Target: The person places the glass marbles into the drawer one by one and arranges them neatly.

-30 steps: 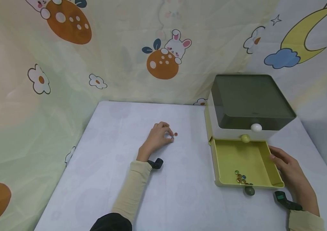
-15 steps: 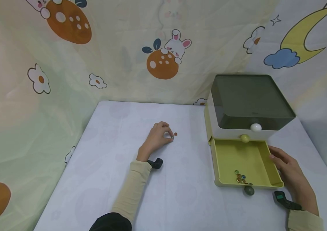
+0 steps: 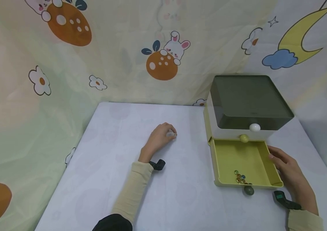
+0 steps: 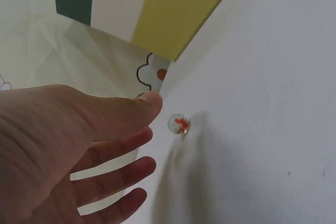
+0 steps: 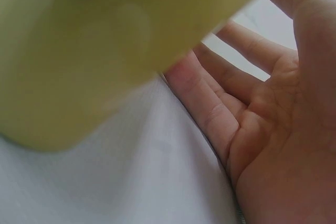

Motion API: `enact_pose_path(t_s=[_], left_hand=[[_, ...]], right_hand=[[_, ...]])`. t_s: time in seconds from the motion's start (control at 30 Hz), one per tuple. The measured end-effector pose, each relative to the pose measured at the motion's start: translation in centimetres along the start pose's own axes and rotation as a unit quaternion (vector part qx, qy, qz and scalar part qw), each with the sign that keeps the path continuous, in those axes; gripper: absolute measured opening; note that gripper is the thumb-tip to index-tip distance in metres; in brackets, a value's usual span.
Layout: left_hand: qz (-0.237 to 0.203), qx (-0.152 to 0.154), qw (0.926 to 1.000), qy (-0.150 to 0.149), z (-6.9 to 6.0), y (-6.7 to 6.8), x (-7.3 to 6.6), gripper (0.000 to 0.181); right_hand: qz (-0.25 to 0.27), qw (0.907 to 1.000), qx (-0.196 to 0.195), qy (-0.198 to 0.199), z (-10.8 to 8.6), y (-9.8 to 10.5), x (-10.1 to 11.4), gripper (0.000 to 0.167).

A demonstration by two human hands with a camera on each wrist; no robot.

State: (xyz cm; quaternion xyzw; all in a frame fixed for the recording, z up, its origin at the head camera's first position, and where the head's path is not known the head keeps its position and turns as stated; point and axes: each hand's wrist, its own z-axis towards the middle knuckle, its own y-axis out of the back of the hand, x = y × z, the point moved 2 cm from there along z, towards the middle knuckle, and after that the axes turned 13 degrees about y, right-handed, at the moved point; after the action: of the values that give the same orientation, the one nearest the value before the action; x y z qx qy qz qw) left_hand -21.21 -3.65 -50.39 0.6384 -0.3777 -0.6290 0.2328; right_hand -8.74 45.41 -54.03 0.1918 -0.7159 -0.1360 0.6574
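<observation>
My left hand point(image 3: 161, 137) is low over the white table, thumb and forefinger tips together at a small glass marble point(image 3: 175, 134). In the left wrist view, a clear marble with a red swirl point(image 4: 178, 124) lies on the table just beyond the thumb tip; the forefinger is mostly hidden behind the thumb. The other fingers spread loosely. My right hand point(image 3: 290, 166) holds the right wall of a pulled-out yellow-green drawer point(image 3: 238, 154), thumb at the rim and fingers along the outside. Several coloured marbles point(image 3: 240, 178) lie near the drawer's front.
The drawer belongs to a small cabinet point(image 3: 253, 96) with a dark green top and white middle, at the back right. A round green knob point(image 3: 248, 190) sticks out from the drawer's front. A printed cloth point(image 3: 117, 64) hangs behind the table point(image 3: 186, 179).
My left hand has shifted slightly right and away from me. The greyish marble at its fingertips no longer shows at its former spot. The right hand and drawer stay still.
</observation>
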Motion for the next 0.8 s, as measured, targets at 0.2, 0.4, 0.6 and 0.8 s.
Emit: enact_pose_path(t_s=[0.2, 0.4, 0.6, 0.8], left_hand=[[-0.024, 0.013, 0.9996, 0.008, -0.5, 0.0, -1.2, 0.016], [-0.017, 0.02, 0.9996, -0.013, -0.7, -0.5, -2.0, 0.015], [-0.002, 0.03, 0.999, -0.033, -1.1, -1.2, -2.7, 0.016], [0.014, 0.044, 0.9971, -0.061, -1.4, -2.0, -4.3, 0.015]], right_hand=[[0.003, 1.0, -0.001, 0.009, -0.1, 0.0, 0.1, 0.064], [0.006, 1.0, 0.0, -0.001, 0.0, -0.1, 0.2, 0.065], [0.002, 1.0, 0.001, -0.005, 0.0, -0.1, 0.2, 0.066], [0.001, 1.0, 0.0, 0.004, -0.2, 0.0, 0.2, 0.064]])
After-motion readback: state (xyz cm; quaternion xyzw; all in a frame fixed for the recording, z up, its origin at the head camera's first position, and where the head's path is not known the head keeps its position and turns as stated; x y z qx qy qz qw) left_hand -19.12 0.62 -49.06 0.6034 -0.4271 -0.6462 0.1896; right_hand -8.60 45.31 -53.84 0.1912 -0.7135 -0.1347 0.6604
